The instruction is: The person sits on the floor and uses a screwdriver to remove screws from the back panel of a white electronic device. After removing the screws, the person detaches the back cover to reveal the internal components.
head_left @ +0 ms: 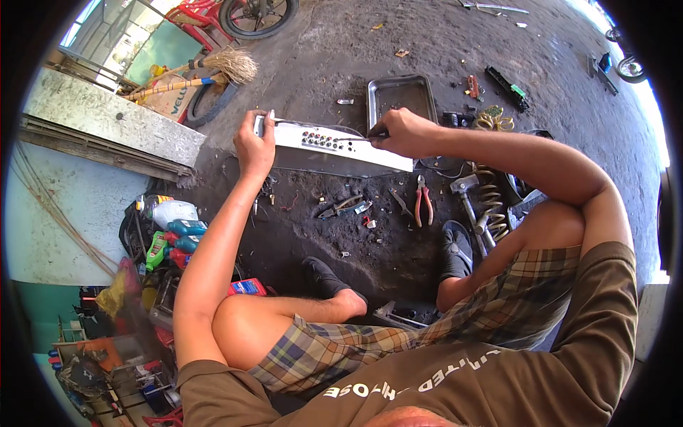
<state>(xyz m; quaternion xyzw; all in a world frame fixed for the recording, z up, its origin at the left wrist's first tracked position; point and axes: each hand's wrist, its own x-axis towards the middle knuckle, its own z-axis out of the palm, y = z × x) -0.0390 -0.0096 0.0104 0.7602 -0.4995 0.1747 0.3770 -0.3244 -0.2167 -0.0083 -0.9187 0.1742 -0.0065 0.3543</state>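
Observation:
A silver box-shaped electronic unit (288,137) lies across the ground in front of me, its pale panel turned up with rows of small coloured round jacks (329,140). Around its left end my left hand (253,144) is closed, thumb and fingers on the edge. In my right hand (407,134), over the unit's right part, is a screwdriver (361,139). Its thin shaft points left toward the jacks; whether the tip touches a screw is too small to tell. Fingers hide most of its handle. A dark cable runs along the unit's far edge.
Just beyond the unit lies a metal tray (369,107). Nearer me are red-handled pliers (423,203), other pliers (345,207), a hammer (466,185) and a coil spring (491,196). Bottles (186,227) crowd the left, below a concrete ledge (107,114). A broom (231,65) leans farther back.

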